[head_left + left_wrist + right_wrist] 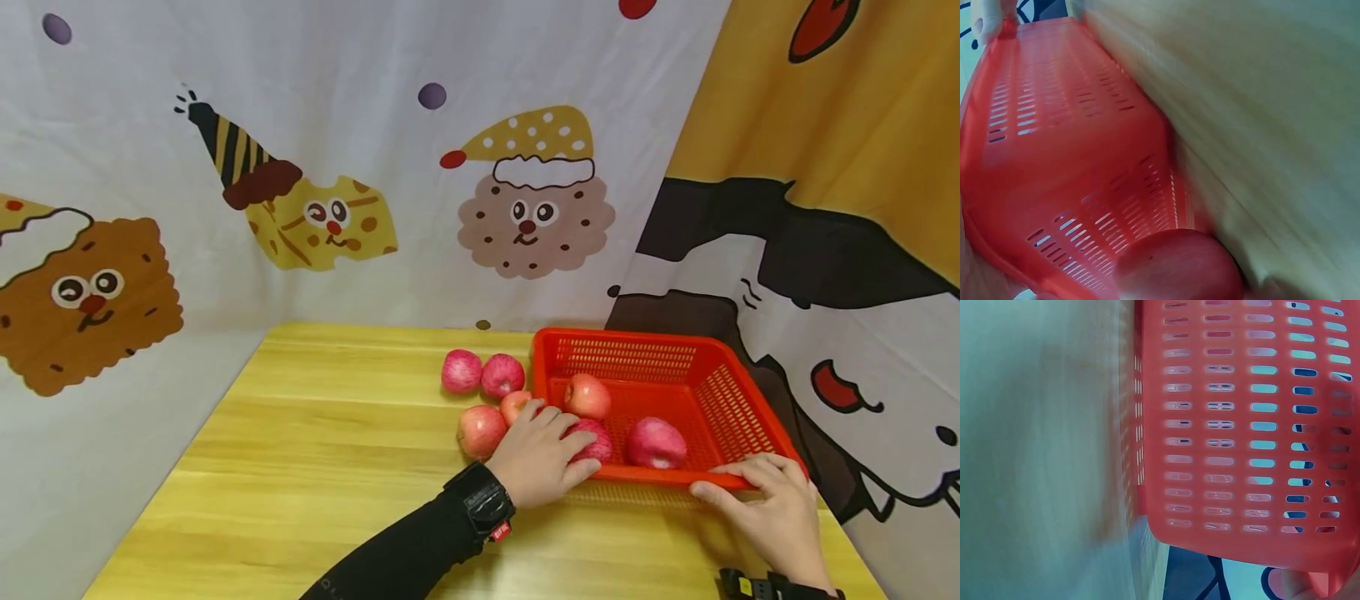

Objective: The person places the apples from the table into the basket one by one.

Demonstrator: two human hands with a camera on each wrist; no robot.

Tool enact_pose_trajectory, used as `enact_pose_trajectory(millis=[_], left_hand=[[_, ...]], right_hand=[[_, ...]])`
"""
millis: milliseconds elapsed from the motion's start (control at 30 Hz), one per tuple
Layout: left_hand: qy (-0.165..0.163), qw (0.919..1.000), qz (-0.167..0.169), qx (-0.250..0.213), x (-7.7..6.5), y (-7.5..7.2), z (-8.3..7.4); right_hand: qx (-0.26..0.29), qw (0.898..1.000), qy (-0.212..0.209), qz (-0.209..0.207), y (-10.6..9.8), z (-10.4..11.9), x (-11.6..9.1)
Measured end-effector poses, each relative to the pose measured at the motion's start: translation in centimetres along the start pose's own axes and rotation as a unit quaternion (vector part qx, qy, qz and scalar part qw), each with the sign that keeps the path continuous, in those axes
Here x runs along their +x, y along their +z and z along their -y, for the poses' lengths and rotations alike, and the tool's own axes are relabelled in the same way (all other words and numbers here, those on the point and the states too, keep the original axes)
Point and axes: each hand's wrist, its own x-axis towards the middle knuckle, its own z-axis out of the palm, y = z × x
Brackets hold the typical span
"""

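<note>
My left hand (536,454) reaches over the left front corner of a red plastic basket (645,476). Its thumb and fingers curve round a pink-red apple (595,443) just inside the front wall. My right hand (776,508) grips the basket's rim near the right front corner, thumb outside and fingers over the edge. A paler apple (587,396) and a pink one (656,442) sit in the basket. Outside its left wall, an apple (514,406) is partly covered by my left fingers; the left wrist view shows a red apple (1179,265) close against the slotted wall.
Left of the basket on the wooden table (322,442) lie a yellowish-red apple (482,432) and two pink apples, one farther left (461,372) and one nearer the basket (502,376). A printed cartoon curtain (360,300) hangs behind the table and along its sides.
</note>
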Motion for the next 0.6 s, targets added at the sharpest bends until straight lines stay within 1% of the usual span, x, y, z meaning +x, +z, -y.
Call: enact_pose_trajectory(millis=[33,133,233,333,400,467,533,600], left_hand=[[0.001,1.0,-0.001,0.003,-0.2,0.2,0.0],[0.005,0.9999,0.011,0.008,-0.5,0.3,0.0],[0.01,0.9993,0.035,0.013,-0.9,0.1,0.1],[0.006,0.998,0.062,-0.009,-2.1,-0.3,0.6],[-0.011,0.997,0.069,-0.035,-3.4,-0.6,1.5],[-0.042,0.9952,0.068,-0.057,-4.8,-0.6,2.9],[-0.073,0.9936,0.062,-0.059,-6.1,-0.4,4.5],[-0.095,0.9924,0.056,-0.054,-7.3,0.1,5.9]], right_hand=[[0.001,1.0,-0.001,0.0,0.0,0.0,0.1],[-0.001,1.0,0.002,0.005,0.0,0.1,0.1],[-0.002,1.0,0.009,0.007,-0.1,0.1,0.1],[-0.001,1.0,0.01,0.005,-0.1,0.2,0.1],[0.002,1.0,0.007,0.004,-0.1,0.2,0.2],[0.004,1.0,0.004,0.003,0.0,0.3,0.2],[0.004,1.0,0.0,0.0,0.1,0.3,0.2],[0.003,1.0,-0.003,-0.003,0.1,0.3,0.2]])
